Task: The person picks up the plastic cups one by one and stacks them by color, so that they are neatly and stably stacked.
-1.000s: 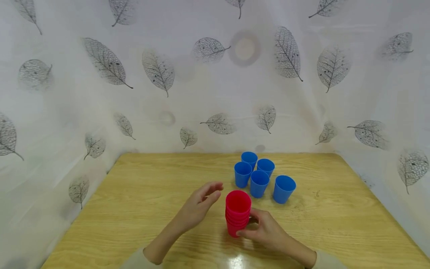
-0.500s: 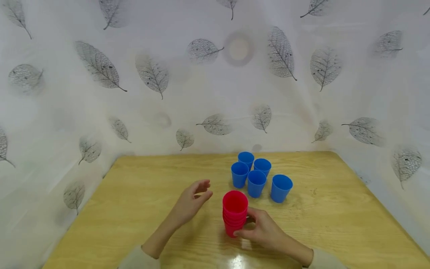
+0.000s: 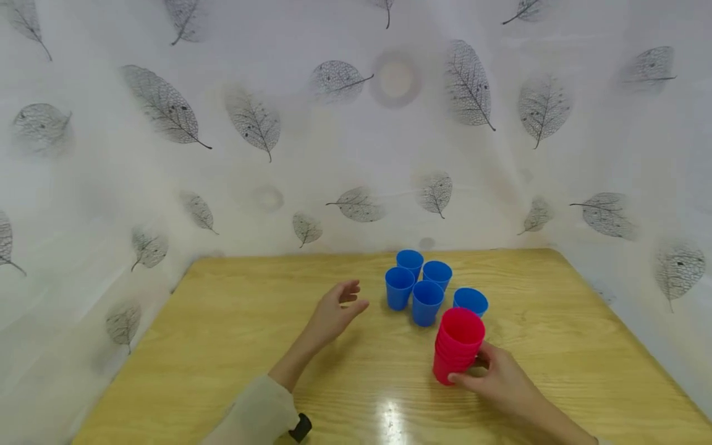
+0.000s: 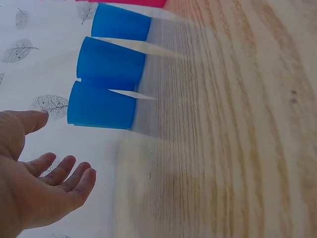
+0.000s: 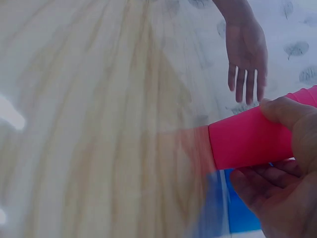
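Note:
A nested stack of red cups (image 3: 457, 349) is gripped low down by my right hand (image 3: 503, 380), thumb in front and fingers behind. In the right wrist view, the stack (image 5: 252, 139) lies between thumb and fingers, its base close to the tabletop; whether it touches I cannot tell. Behind it stands a single blue cup (image 3: 470, 299), partly hidden by the red rim. Several more blue cups (image 3: 427, 303) stand upright in a close group to its left. My left hand (image 3: 332, 312) holds nothing, fingers loosely bent and apart, left of the blue group.
The wooden table (image 3: 250, 309) carries all the cups. A pale sheet printed with leaves (image 3: 345, 142) hangs around its back and sides. A dark band (image 3: 301, 428) shows at the left sleeve.
My right hand has carried the red stack to the right, in front of the lone blue cup. The left hand has shifted slightly right and away from me.

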A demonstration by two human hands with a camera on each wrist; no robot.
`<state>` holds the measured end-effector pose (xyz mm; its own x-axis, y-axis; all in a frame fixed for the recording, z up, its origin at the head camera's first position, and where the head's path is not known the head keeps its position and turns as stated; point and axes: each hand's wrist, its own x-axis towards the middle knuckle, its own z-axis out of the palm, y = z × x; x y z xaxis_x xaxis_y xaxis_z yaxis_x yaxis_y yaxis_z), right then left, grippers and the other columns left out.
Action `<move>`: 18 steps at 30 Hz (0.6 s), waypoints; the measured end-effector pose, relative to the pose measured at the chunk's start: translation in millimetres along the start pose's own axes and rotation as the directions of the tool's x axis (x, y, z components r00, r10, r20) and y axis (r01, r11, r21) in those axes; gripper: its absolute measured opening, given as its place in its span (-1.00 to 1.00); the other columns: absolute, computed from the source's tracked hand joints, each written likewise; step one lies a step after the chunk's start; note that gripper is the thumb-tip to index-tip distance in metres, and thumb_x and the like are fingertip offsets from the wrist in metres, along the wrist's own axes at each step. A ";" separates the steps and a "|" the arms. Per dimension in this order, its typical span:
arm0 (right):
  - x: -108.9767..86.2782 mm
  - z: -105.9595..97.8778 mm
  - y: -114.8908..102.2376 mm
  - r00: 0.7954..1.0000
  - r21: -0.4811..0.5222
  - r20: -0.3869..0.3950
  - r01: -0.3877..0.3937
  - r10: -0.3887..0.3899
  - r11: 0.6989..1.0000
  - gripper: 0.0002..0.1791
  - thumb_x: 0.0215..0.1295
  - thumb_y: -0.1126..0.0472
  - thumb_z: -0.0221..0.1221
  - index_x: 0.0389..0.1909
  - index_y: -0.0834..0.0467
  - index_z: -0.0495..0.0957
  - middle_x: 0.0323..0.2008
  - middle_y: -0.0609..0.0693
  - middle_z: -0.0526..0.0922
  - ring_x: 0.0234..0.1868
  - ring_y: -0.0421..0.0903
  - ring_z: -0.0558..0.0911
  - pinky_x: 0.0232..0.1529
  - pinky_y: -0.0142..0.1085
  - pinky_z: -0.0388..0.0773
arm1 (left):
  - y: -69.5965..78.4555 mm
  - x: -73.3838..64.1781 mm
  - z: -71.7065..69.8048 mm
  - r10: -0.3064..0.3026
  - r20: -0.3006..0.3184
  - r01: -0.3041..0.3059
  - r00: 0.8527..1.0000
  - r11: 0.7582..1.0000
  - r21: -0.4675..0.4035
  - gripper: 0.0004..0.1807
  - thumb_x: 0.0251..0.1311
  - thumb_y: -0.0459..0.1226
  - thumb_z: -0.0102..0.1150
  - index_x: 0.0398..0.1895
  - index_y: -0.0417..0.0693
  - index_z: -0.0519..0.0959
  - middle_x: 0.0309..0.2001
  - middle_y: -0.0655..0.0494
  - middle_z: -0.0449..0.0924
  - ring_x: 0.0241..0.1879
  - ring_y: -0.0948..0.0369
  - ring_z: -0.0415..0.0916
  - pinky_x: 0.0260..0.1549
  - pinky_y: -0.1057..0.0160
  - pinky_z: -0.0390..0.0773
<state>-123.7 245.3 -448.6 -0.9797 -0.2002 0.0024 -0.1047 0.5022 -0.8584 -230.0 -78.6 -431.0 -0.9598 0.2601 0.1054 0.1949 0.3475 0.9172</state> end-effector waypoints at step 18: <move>4.3 -95.7 54.9 0.976 -0.260 -0.204 -0.125 0.072 0.958 -0.38 0.34 0.02 0.40 0.11 0.44 0.47 -0.04 0.26 0.69 -0.16 0.05 0.72 -0.28 -0.42 0.64 | -8.9 33.9 28.4 0.000 0.023 0.001 1.000 0.999 -0.045 -0.30 0.36 -0.25 0.34 0.48 -0.27 0.32 0.36 -0.21 0.45 0.33 -0.14 0.43 0.25 -0.12 0.54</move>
<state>-150.0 352.5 -446.6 -0.9989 0.0119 0.0450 -0.0224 0.7245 -0.6889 -258.6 -47.3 -446.5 -0.9548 0.2810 0.0969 0.1849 0.3065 0.9337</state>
